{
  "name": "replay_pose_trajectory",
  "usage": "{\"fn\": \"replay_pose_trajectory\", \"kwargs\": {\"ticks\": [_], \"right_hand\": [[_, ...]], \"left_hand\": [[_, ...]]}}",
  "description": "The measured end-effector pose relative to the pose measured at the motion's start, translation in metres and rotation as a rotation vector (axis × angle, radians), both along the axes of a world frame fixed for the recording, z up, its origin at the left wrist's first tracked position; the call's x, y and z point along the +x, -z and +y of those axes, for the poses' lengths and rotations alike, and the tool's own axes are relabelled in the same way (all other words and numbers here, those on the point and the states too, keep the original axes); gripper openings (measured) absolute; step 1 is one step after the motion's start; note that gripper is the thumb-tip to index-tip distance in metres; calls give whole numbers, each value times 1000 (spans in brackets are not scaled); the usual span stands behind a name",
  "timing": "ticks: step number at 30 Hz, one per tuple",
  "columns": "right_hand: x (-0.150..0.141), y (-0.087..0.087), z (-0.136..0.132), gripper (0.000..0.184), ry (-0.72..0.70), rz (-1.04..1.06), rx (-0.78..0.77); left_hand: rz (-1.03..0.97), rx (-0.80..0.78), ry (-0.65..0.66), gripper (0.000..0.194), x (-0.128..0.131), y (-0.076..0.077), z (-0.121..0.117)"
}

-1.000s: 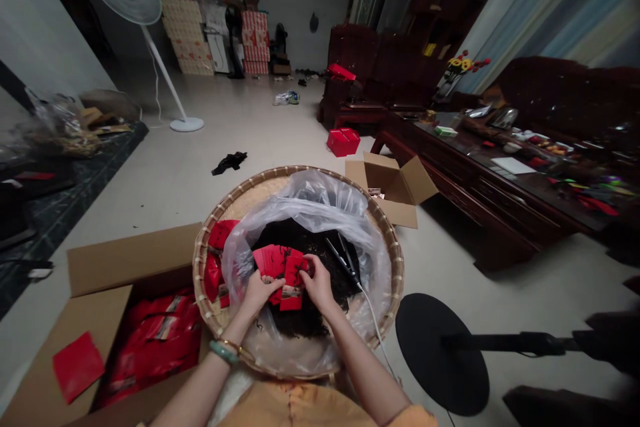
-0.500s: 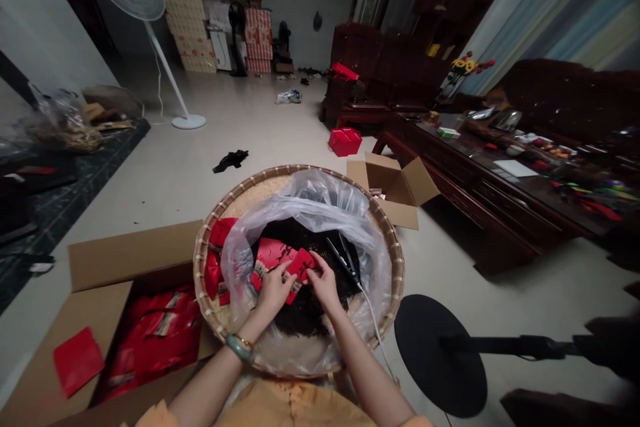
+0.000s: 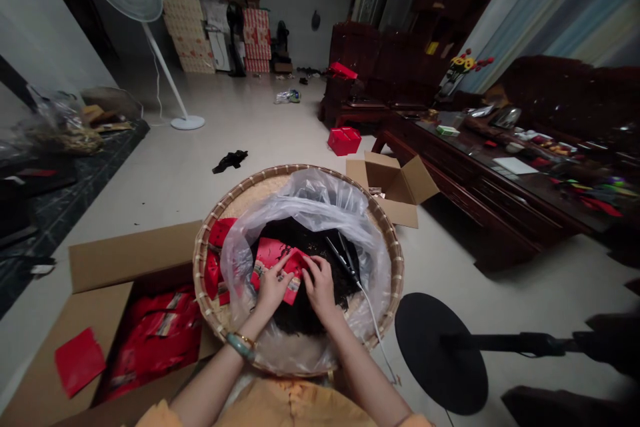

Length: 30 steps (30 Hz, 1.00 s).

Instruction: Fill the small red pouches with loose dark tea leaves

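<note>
Hands (image 3: 271, 291) (image 3: 319, 290) half-closed on packet (image 3: 270, 255) (red)

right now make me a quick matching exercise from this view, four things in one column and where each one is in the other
Things
1. red packets
2. dark loose leaves
3. lone flat red packet
4. red box

Places
A. on the floor beyond the small open carton
B. on a flap of the large carton
C. held in the left hand and right hand
D. in the clear plastic bag inside the woven basket

Pairs: 1-C, 2-D, 3-B, 4-A
</note>
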State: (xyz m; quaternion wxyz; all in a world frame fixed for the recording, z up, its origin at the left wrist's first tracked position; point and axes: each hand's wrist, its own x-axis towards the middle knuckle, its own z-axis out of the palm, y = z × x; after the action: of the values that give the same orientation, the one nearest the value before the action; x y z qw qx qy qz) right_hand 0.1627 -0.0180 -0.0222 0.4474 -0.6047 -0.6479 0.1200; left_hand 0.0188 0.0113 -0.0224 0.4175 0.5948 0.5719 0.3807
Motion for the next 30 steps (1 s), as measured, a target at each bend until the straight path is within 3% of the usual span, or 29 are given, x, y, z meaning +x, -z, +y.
{"fn": "replay_pose_trajectory", "kwargs": {"ticks": [3,8,11,19,21,26,28,30], "right_hand": [[6,-1,4,18,-2,26,-39],[23,2,9,16,15,145,-148],[33,3,12,18,61,287,-194],[38,3,17,41,102,685,-313],[39,2,17,43,108,745,-307],[39,0,18,42,30,819,-343],[36,-2,18,41,-7,797,-351],[32,-4,16,40,-42,746,-326]], "left_hand": [[2,2,64,52,3,6,0],[161,-9,139,39,6,5,2],[239,15,91,29,2,0,7],[375,63,-67,33,-26,-8,25],[430,121,-88,34,-31,-10,24],[631,463,-168,36,-24,-22,10],[568,502,-72,35,-14,-27,4],[462,395,78,39,-2,-29,-1]]}}
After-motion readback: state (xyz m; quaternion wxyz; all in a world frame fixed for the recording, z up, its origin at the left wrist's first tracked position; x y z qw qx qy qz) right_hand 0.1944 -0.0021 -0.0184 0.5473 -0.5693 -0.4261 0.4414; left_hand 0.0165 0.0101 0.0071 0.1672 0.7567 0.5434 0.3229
